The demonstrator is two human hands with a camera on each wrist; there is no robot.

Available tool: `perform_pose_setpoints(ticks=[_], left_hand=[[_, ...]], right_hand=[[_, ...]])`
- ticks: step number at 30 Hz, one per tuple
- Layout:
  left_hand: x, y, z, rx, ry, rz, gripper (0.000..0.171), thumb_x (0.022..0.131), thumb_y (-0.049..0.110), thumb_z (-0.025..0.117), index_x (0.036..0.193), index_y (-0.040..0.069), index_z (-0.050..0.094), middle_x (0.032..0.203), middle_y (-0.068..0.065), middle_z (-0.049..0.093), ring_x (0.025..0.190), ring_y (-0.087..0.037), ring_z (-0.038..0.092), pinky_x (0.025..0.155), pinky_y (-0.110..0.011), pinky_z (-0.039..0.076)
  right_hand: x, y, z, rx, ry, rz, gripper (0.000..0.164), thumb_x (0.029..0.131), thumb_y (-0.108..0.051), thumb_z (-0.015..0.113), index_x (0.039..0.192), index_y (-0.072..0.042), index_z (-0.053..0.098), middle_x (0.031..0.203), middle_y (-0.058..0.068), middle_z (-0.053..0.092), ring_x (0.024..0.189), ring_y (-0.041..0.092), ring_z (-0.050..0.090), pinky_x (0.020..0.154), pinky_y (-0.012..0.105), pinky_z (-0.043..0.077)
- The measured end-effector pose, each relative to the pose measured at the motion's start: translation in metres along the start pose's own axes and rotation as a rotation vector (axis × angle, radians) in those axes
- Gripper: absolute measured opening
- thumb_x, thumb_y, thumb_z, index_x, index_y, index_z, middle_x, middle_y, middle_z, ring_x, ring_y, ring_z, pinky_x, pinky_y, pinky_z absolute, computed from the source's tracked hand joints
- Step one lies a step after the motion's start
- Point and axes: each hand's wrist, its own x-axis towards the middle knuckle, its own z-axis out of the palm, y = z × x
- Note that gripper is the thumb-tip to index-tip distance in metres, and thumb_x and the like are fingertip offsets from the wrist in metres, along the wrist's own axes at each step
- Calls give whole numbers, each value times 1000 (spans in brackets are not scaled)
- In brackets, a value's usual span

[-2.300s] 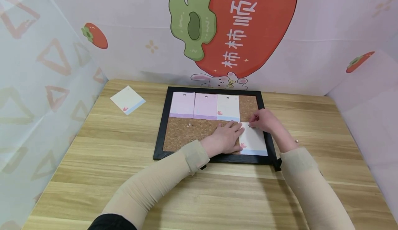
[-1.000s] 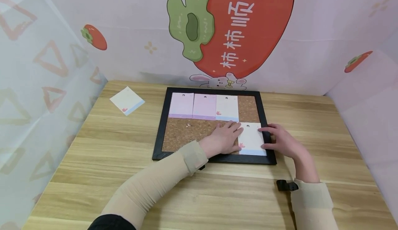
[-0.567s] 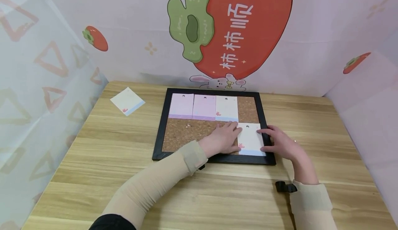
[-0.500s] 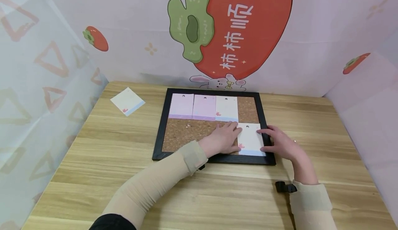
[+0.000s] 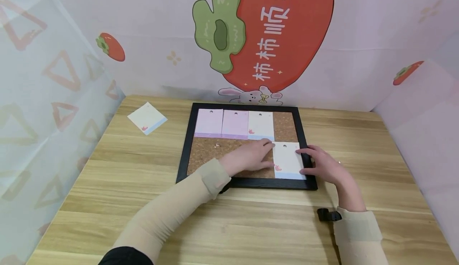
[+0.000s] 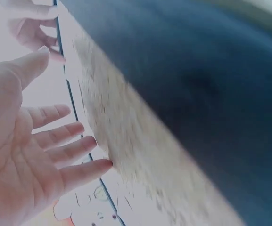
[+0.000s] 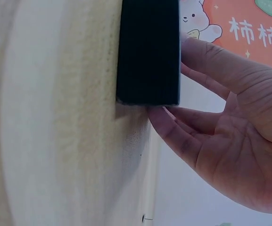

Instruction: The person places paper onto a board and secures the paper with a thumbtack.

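A white note sheet (image 5: 288, 161) with a blue band is fixed by a small dark pin near its top, at the lower right of a black-framed cork board (image 5: 246, 186). My left hand (image 5: 247, 157) hovers over or rests on the cork, its fingertips at the sheet's left edge. In the left wrist view that hand's fingers (image 6: 70, 153) are straight and spread, with nothing held. My right hand (image 5: 324, 164) reaches across the frame's right side, thumb and index tips at the sheet's right edge. In the right wrist view, its other fingers (image 7: 173, 134) touch the frame's outer side.
Two purple notes (image 5: 208, 122) and a white note (image 5: 261, 124) are pinned along the board's top row. Tiny pale bits (image 5: 217, 146) lie on the cork. A loose white note (image 5: 147, 117) lies on the wooden table (image 5: 118, 169) at left. A printed cloth (image 5: 150, 65) hangs behind.
The right hand left the pin and moved to the frame's right side, resting there since. The left hand has just slid slightly left from the sheet, its fingers drawing closer together. The sheet stays put.
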Motion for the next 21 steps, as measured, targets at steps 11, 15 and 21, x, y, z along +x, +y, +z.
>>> perform_pose_setpoints(ticks=[11,15,21], left_hand=[[-27,-39,-14,-129,53,-27,58,100,46,57,147,13,49,152,-7,49,142,-21,46,117,-38,41],[-42,-62,-17,-145,76,-57,55,100,42,58,145,12,51,150,-7,52,139,-21,49,116,-38,41],[-67,-94,-17,-168,145,-126,48,100,38,61,140,12,57,142,-6,59,133,-22,55,113,-41,44]], right_hand=[[1,0,1,3,-2,6,61,87,-19,77,142,-5,53,153,37,29,136,55,36,108,69,35],[1,0,1,5,-3,8,61,87,-20,77,141,-5,54,153,37,30,136,56,36,108,69,35],[0,1,0,1,0,8,61,87,-20,77,141,-5,54,152,37,31,136,55,36,108,69,35]])
